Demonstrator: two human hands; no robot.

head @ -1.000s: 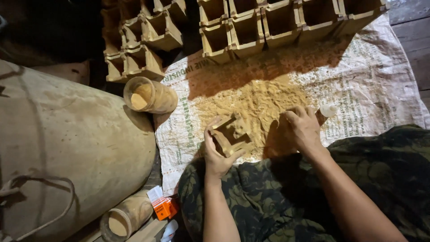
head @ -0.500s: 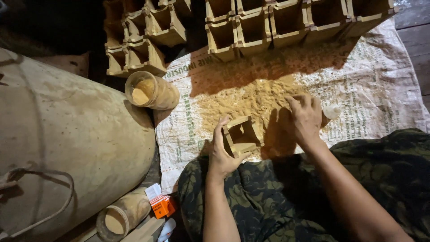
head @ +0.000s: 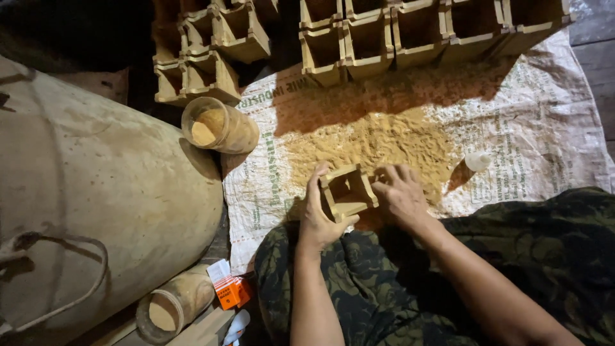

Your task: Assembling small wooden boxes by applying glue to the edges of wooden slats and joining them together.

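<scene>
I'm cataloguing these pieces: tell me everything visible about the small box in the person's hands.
The small box is a square, open-topped frame of pale tan wood-like slats, dusted with sawdust, its inside shadowed and seemingly empty. It sits tilted over the printed sack near the sawdust pile. The left hand grips its left side; the right hand touches its right side.

The box (head: 348,192) is a small open square frame of pale, dusty wood, hollow through the middle with thin walls. It sits tilted, its opening turned up toward the camera, at the near edge of the sawdust (head: 378,144). The sawdust is a loose tan heap, spread flat and rough over a white woven sack (head: 544,128), lit brightly in the centre and shadowed along its far side.
</scene>
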